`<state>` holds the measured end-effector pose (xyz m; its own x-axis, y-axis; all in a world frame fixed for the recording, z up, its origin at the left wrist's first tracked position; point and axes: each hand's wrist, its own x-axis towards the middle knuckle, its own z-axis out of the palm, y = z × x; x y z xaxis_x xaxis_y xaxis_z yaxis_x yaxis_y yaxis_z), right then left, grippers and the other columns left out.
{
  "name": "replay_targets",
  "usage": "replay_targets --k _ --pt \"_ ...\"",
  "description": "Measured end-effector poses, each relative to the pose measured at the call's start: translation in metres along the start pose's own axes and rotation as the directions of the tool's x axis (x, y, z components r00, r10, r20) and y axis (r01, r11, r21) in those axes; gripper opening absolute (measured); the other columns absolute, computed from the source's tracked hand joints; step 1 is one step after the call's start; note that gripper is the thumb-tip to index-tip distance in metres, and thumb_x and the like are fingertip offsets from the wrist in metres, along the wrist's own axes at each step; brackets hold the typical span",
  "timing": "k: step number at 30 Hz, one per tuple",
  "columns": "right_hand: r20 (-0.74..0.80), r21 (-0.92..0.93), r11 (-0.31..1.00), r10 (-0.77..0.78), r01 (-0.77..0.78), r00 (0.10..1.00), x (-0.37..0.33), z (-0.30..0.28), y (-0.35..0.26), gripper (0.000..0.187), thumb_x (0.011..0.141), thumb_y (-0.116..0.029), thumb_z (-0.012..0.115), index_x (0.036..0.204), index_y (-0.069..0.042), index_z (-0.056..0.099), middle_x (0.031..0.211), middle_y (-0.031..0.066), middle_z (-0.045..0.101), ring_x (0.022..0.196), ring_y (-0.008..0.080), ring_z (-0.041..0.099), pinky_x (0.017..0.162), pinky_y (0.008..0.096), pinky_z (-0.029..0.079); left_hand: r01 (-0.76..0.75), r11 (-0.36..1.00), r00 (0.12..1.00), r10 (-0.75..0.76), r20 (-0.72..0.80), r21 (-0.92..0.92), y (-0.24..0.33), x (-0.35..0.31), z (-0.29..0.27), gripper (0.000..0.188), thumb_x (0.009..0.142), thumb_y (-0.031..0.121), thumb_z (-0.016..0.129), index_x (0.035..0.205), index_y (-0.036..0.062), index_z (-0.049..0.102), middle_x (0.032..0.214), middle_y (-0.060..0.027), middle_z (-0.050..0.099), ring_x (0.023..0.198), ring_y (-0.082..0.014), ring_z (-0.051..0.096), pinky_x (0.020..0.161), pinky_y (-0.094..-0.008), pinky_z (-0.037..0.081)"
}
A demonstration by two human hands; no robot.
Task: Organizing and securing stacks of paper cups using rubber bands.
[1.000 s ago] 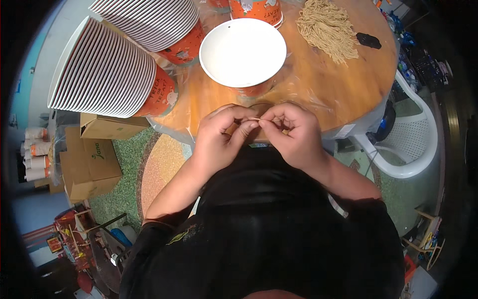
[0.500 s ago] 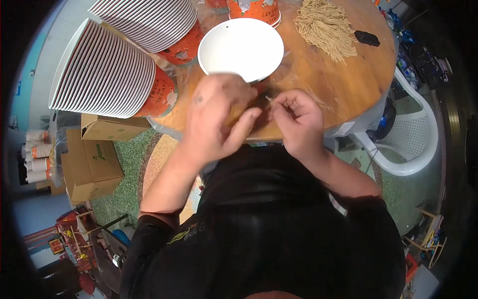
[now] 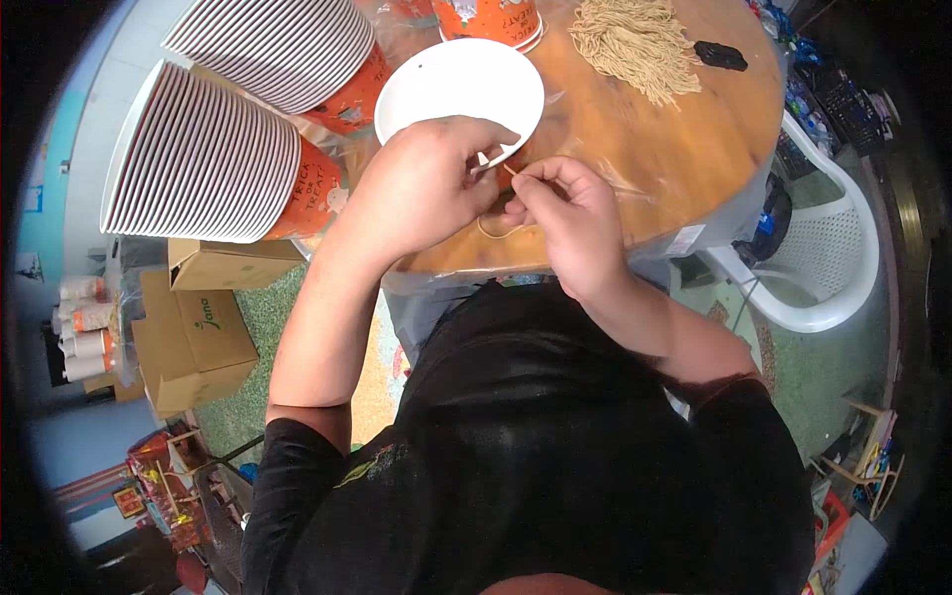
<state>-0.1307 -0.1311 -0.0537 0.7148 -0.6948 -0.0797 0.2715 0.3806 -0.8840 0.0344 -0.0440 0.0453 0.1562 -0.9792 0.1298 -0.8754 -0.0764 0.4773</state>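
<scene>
- The left hand (image 3: 421, 188) grips the near rim of a white bucket (image 3: 451, 84) on the round wooden table (image 3: 684, 149).
- The right hand (image 3: 565, 218) pinches a thin tan cord (image 3: 493, 230) just right of it.
- Cord looks light, limp; best pinched near its end.

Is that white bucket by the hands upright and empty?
Upright and seemingly empty: the white bucket shows its open mouth and bare white inside; the left hand covers its near rim.

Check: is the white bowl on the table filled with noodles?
No, the white bowl is empty inside; the tan strands lie apart on the wooden table.
</scene>
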Motion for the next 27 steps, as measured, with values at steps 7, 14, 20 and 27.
replay_targets --k 7,14,20,27 --pt "-0.019 0.016 0.999 0.035 -0.034 0.999 0.001 0.004 -0.005 0.010 0.109 -0.007 0.070 0.110 0.002 0.071 0.094 0.0073 0.074 0.084 0.0149 0.073 0.079 0.0308 0.061 -0.012 0.997 0.999 0.008 -0.050 -0.074 -0.004 0.002 0.003 0.026 0.090 0.013 0.078 0.114 0.0032 0.080 0.091 -0.0199 0.077 0.080 -0.0361 0.077 0.073 -0.0433 0.061" --pt "-0.035 0.057 0.997 0.060 -0.058 0.998 0.002 0.007 -0.006 0.011 0.109 -0.008 0.070 0.111 0.003 0.071 0.093 0.0080 0.074 0.082 0.0148 0.073 0.078 0.0304 0.061 -0.012 0.995 0.999 0.009 -0.037 -0.099 -0.006 0.001 0.002 0.026 0.091 0.014 0.077 0.115 0.0023 0.080 0.091 -0.0207 0.078 0.081 -0.0353 0.077 0.073 -0.0430 0.061" --pt "-0.029 0.064 0.997 0.047 -0.045 0.998 0.001 0.008 -0.006 0.012 0.109 -0.009 0.069 0.112 0.003 0.072 0.093 0.0080 0.074 0.081 0.0151 0.073 0.076 0.0303 0.062 0.035 0.998 0.998 -0.033 0.048 -0.043 -0.002 0.002 -0.003 0.030 0.095 0.006 0.080 0.124 -0.0015 0.076 0.096 -0.0137 0.079 0.083 -0.0211 0.074 0.079 -0.0362 0.061" --pt "-0.020 0.082 0.994 0.068 -0.066 0.997 0.001 0.009 -0.007 0.013 0.110 -0.009 0.069 0.112 0.003 0.072 0.095 0.0074 0.075 0.082 0.0148 0.074 0.076 0.0299 0.062 0.031 0.996 0.997 -0.025 0.072 -0.081 -0.003 0.002 -0.008 0.030 0.096 0.009 0.081 0.124 -0.0013 0.076 0.095 -0.0127 0.078 0.082 -0.0200 0.072 0.077 -0.0363 0.060"
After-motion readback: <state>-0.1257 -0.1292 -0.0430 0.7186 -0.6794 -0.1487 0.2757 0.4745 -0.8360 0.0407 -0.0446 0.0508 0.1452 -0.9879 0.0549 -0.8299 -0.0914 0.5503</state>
